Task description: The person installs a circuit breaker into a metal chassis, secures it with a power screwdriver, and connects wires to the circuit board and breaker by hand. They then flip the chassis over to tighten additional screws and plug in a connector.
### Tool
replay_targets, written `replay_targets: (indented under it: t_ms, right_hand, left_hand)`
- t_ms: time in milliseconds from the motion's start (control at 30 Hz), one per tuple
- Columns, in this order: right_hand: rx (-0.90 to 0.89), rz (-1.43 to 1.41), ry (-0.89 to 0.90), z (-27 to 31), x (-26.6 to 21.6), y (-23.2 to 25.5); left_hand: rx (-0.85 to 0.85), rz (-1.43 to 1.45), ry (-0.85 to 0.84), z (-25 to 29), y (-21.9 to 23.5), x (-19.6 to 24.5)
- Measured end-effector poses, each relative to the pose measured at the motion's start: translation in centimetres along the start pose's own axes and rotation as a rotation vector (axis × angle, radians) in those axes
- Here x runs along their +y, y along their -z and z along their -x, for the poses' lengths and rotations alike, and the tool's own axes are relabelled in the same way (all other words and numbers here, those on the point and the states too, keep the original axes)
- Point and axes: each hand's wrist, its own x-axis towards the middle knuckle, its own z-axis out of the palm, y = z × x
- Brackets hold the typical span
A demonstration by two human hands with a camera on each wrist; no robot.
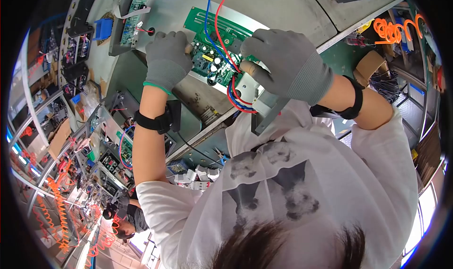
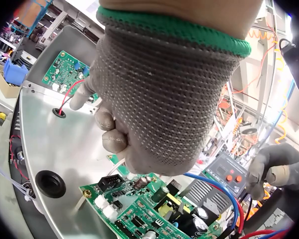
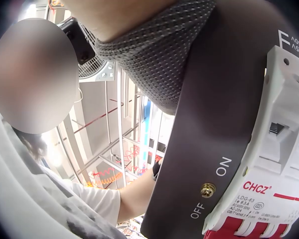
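Observation:
A green circuit board (image 1: 205,57) with many parts lies over a bare metal chassis panel (image 2: 40,124). My gloved left hand (image 1: 166,57) is at the board's left side, fingers curled and thumb tip close to its edge; the palm side is hidden. Over the board's right end, my gloved right hand (image 1: 285,59) bends its fingers and thumb inward. Whether either hand grips anything, I cannot tell. Blue wire (image 1: 207,14) and red wire (image 1: 218,26) rise from the board between the hands. A dark panel marked ON and OFF (image 3: 189,164) carries a white circuit breaker (image 3: 269,169).
A smaller green board (image 1: 134,20) sits in the chassis's far left end. A blue bin (image 1: 103,29) stands beyond it. In the left wrist view, a grey box with orange knobs (image 2: 224,172) is behind the board. Orange coiled hoses (image 1: 391,31) hang at the right.

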Motion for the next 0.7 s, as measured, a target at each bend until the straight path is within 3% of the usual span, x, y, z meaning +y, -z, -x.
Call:
replay_targets:
  t_ms: [433,700]
  right_hand:
    - [-0.027,0.020,-0.022,0.1,-0.1,-0.2]
    - [-0.083,0.050,-0.043,0.0,-0.1,-0.5]
  left_hand:
    - [-0.261,-0.121,-0.064,-1.8,2.6,0.4]
    - [-0.307,-0.216,-0.108,-2.7,3.8,1.4]
